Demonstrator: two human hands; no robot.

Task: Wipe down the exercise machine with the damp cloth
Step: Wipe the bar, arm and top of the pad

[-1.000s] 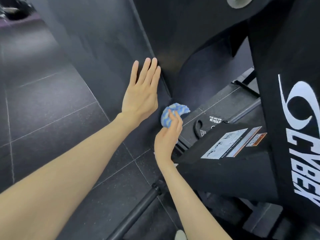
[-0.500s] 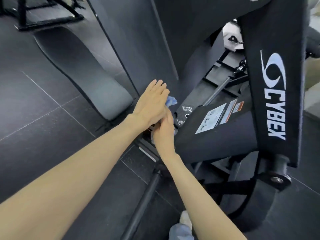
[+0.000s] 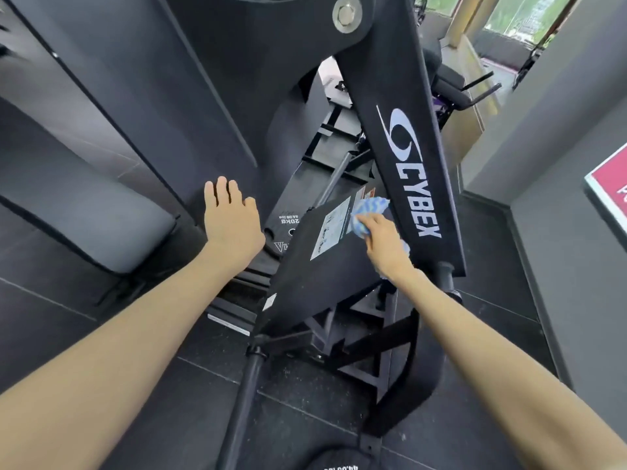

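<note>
The black exercise machine [image 3: 417, 137] fills the middle of the view, with a slanted arm bearing a white logo. My right hand [image 3: 383, 242] grips a bunched blue-and-white cloth [image 3: 368, 212] and presses it on the machine's sloped black panel [image 3: 315, 276], right beside the white instruction sticker [image 3: 330, 232]. My left hand [image 3: 232, 218] lies flat with straight fingers against the dark upright panel [image 3: 190, 106] on the left, holding nothing.
A black weight plate marked 20 kg [image 3: 288, 222] sits between my hands. A grey padded seat [image 3: 101, 225] lies to the left. A black floor bar [image 3: 244, 398] runs toward me. Grey walls [image 3: 556, 137] and a red sign [image 3: 610, 195] stand on the right.
My right hand has carried the cloth from the corner by the weight plate rightward onto the sloped panel near the sticker. My left hand stays flat on the upright panel. The camera has pulled back.
</note>
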